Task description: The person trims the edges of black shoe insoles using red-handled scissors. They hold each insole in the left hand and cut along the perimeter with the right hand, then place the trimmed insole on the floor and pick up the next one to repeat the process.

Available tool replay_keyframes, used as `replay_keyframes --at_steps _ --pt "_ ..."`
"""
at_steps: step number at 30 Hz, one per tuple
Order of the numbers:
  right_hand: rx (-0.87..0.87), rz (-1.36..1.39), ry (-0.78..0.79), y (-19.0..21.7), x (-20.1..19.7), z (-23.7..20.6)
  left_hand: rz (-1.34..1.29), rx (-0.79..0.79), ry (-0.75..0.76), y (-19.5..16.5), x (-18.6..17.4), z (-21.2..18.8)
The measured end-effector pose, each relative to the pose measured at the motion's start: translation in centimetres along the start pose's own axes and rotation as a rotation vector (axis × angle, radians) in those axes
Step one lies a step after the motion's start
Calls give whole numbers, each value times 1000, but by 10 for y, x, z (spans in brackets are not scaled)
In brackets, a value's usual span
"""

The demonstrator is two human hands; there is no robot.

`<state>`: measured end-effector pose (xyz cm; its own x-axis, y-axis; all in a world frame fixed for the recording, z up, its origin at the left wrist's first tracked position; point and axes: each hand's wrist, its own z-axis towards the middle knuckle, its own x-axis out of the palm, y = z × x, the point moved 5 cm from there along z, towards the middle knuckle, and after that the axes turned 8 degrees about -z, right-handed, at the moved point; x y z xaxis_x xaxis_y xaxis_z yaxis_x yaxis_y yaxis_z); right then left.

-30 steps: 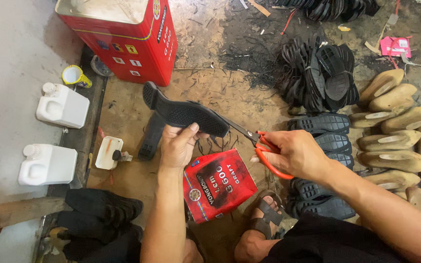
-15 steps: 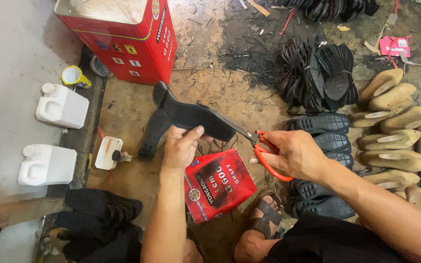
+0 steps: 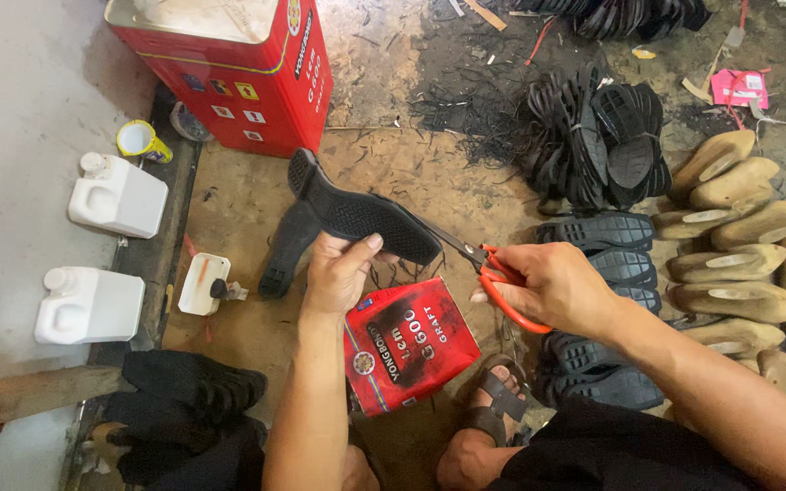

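My left hand (image 3: pixel 338 273) grips a black rubber shoe sole (image 3: pixel 361 216), held flat with its textured tread up and the heel pointing to the upper left. My right hand (image 3: pixel 552 286) holds orange-handled scissors (image 3: pixel 502 277), whose blades reach toward the toe end of the sole. Thin black rubber trimmings hang under the sole. A second black sole (image 3: pixel 286 247) lies on the board below it. A red flattened tin (image 3: pixel 407 344) lies beneath my hands.
A big red tin can (image 3: pixel 229 64) stands at the top left. Two white plastic jugs (image 3: pixel 115 195) sit at the left. Stacks of black soles (image 3: pixel 593 136) and tan wooden shoe lasts (image 3: pixel 739 227) fill the right. My sandalled foot (image 3: pixel 493 409) rests below.
My left hand has turned and lifted the sole slightly, shifting it a little to the right. The scissors stay at the toe end.
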<state>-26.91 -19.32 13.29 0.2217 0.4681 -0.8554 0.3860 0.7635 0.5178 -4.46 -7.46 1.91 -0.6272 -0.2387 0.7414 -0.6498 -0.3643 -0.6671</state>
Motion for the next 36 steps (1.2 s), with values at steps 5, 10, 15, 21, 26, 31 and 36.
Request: replay_keyframes --at_steps 5,10,15,21,26,31,36 --pt "18 -113 -35 2 1 0 68 -28 20 3 3 0" --pt "1 -143 -39 4 -1 0 212 -20 103 5 7 -5" --pt "-22 -73 -24 2 -4 -2 224 -16 108 1 6 -5" --pt "21 -78 84 -4 3 0 -135 13 -48 0 -2 1" --pt "102 4 84 -1 10 2 -21 148 -50 5 1 5" --pt "94 -14 48 -1 10 1 -16 183 -63 11 5 2" --pt "-65 -51 2 -4 7 1 16 179 -58 7 3 2"
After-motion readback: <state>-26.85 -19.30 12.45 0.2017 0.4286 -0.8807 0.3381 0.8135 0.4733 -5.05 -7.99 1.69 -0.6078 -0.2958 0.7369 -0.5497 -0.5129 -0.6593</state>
